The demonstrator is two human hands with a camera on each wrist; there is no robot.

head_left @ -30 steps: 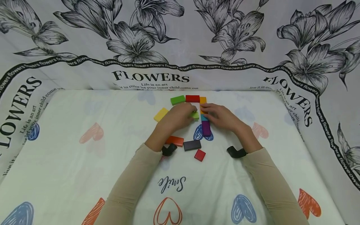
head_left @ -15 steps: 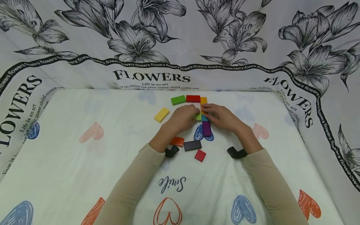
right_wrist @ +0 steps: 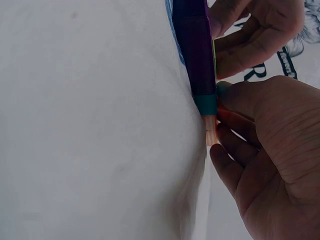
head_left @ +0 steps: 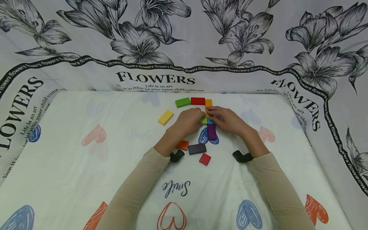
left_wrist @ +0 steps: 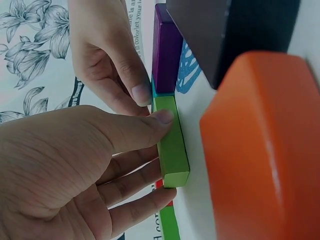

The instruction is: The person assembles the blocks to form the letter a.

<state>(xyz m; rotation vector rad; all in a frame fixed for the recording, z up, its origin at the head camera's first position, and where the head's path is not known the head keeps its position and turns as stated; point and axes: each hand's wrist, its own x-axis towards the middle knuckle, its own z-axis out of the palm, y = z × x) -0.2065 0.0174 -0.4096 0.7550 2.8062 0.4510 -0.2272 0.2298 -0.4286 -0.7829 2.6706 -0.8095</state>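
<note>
My left hand (head_left: 188, 122) pinches a light green block (left_wrist: 172, 142) between thumb and fingers, as the left wrist view shows. One end of that block meets a small blue block (head_left: 210, 121). Opposite, my right hand (head_left: 227, 119) holds the orange block (head_left: 208, 102), its thumb at the blue block and its fingers partly covering the orange one. A purple block (head_left: 211, 132) continues the row on the near side. At the far end, a red block (head_left: 197, 101) adjoins the orange block, and a green block (head_left: 182, 102) lies beside the red.
Left of my left hand lies a yellow block (head_left: 165, 117). Nearer me are an orange-red block (head_left: 182, 145), partly behind my left wrist, a dark grey block (head_left: 197, 149) and a small red square block (head_left: 205, 159). A printed white cloth (head_left: 115, 124) covers the table.
My left hand has moved slightly right, bringing the light green block up against the blue block. My right hand has stayed almost still.
</note>
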